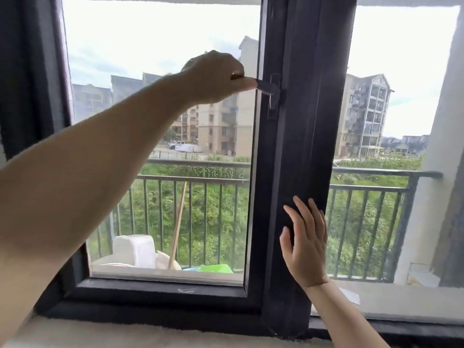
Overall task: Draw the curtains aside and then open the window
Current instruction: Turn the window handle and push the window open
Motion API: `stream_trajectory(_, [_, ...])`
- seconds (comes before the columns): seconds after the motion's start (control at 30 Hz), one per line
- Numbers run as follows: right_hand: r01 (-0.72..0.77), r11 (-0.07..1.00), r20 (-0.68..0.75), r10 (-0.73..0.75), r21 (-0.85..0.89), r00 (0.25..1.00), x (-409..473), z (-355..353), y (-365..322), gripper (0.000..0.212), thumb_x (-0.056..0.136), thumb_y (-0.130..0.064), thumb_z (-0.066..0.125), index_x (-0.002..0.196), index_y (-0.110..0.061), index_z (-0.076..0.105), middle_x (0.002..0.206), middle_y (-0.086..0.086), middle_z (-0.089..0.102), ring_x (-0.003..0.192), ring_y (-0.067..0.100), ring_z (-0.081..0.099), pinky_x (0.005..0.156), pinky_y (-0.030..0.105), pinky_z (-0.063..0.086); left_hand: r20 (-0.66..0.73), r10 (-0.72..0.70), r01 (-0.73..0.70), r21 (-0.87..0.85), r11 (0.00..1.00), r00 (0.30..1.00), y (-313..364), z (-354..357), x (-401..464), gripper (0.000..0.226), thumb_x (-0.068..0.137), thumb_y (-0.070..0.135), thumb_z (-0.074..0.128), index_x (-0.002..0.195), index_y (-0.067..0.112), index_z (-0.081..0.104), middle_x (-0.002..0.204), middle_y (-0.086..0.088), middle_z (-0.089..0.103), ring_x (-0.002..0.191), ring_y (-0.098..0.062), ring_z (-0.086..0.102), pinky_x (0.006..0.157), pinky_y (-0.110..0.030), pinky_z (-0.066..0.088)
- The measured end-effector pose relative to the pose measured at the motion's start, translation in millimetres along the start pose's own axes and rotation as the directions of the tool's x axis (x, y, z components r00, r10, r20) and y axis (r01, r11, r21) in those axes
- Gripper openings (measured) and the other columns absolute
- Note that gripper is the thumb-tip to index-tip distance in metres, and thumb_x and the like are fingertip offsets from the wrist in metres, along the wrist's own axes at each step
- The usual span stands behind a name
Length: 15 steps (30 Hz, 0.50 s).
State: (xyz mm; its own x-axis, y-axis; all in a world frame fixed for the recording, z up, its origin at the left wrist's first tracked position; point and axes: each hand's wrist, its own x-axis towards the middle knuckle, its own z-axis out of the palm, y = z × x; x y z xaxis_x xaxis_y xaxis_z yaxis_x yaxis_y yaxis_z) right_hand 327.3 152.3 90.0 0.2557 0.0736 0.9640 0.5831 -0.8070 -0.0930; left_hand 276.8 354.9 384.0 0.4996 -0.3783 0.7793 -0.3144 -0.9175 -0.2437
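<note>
Window handle [266, 87] points horizontally leftward, gripped by left hand [216, 77].

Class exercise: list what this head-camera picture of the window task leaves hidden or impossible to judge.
- Window handle: its lever end is covered by the left hand.
- Curtains: none identifiable; the picture's left and right edges cut the frame surroundings.
- Latch state: blurred, cannot tell.
- Right hand: palm side faces the frame, hidden.

The left hand [216, 76] grips the window handle [270, 87], which points toward 9 o'clock; the right hand [305, 243] lies flat on the dark centre frame [308, 121].
</note>
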Motion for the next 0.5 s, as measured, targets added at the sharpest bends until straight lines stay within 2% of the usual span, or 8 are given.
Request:
stream_trajectory(0.07, [-0.083,0.997,-0.013,0.083,0.003,0.996,4.7,-4.1,-16.6,0.035,0.087,-0.014,0.042,0.121,-0.009,0.05,0.137,0.011,0.046,0.135,0.029,0.029,0.108,0.056,0.029,-0.186,-0.039,0.038,-0.01,0.999,0.982,-4.4,9.5,-14.3,0.037,0.092,0.04,0.048,0.1,0.006,0.062,0.089,-0.011,0.065,0.078,-0.022,0.057,0.069,-0.029,0.04])
stream_trajectory(0.13, [-0.128,0.991,-0.028,0.129,0.022,0.991,12.5,-5.6,-42.2,0.037,0.087,-0.014,0.041,0.122,-0.007,0.048,0.14,0.014,0.043,0.137,0.028,0.027,0.113,0.053,0.022,-0.345,-0.097,0.089,-0.038,0.995,0.934,-12.6,21.4,-38.4,0.037,0.092,0.034,0.048,0.118,0.009,0.054,0.11,-0.014,0.061,0.097,-0.024,0.057,0.072,-0.03,0.042])
stream_trajectory(0.2, [-0.056,0.996,0.005,0.056,0.063,0.998,21.8,-0.8,-71.5,0.038,0.088,-0.011,0.042,0.125,-0.006,0.045,0.143,0.013,0.039,0.139,0.026,0.022,0.117,0.046,0.012,-0.428,-0.133,0.097,-0.104,0.99,0.894,-25.1,39.4,-70.1,0.045,0.091,0.031,0.042,0.127,0.004,0.046,0.115,-0.02,0.058,0.099,-0.027,0.057,0.073,-0.03,0.046])
stream_trajectory(0.27, [0.033,0.997,0.1,-0.04,0.069,0.994,30.1,15.4,-94.3,0.038,0.09,-0.01,0.043,0.128,-0.007,0.041,0.145,0.013,0.035,0.141,0.024,0.019,0.118,0.043,0.011,-0.394,-0.081,0.049,-0.09,0.995,0.915,-36.2,70.2,-107.5,0.046,0.089,0.03,0.041,0.127,0.004,0.043,0.116,-0.022,0.059,0.099,-0.031,0.058,0.081,-0.04,0.05])
stream_trajectory(0.33, [0.022,0.999,0.193,-0.03,0.046,0.981,35.1,39.8,-104.2,0.044,0.09,-0.012,0.042,0.132,-0.007,0.036,0.148,0.015,0.03,0.141,0.025,0.016,0.116,0.045,0.016,-0.251,0.043,-0.035,0.037,0.999,0.967,-44.4,109.4,-146.1,0.047,0.086,0.03,0.05,0.126,0.009,0.04,0.123,-0.023,0.058,0.109,-0.034,0.055,0.095,-0.048,0.042])
stream_trajectory(0.4, [-0.012,1.0,0.249,0.014,-0.01,0.969,34.0,65.3,-103.4,0.051,0.091,-0.016,0.04,0.139,-0.007,0.026,0.153,0.015,0.02,0.142,0.025,0.01,0.117,0.045,0.015,-0.094,0.13,-0.12,0.11,0.987,0.987,-53.7,141.4,-174.6,0.055,0.085,0.032,0.053,0.133,0.012,0.035,0.141,-0.021,0.044,0.13,-0.03,0.036,0.108,-0.052,0.024])
stream_trajectory(0.5, [-0.025,0.996,0.226,0.045,-0.09,0.973,27.6,94.1,-99.1,0.057,0.096,-0.031,0.03,0.145,-0.011,0.008,0.155,0.008,-0.001,0.143,0.025,0.001,0.118,0.039,-0.003,-0.056,0.196,-0.185,0.153,0.971,0.979,-72.5,163.3,-184.4,0.062,0.09,0.041,0.042,0.142,0.016,0.022,0.153,-0.009,0.02,0.141,-0.016,0.008,0.115,-0.048,0.009])
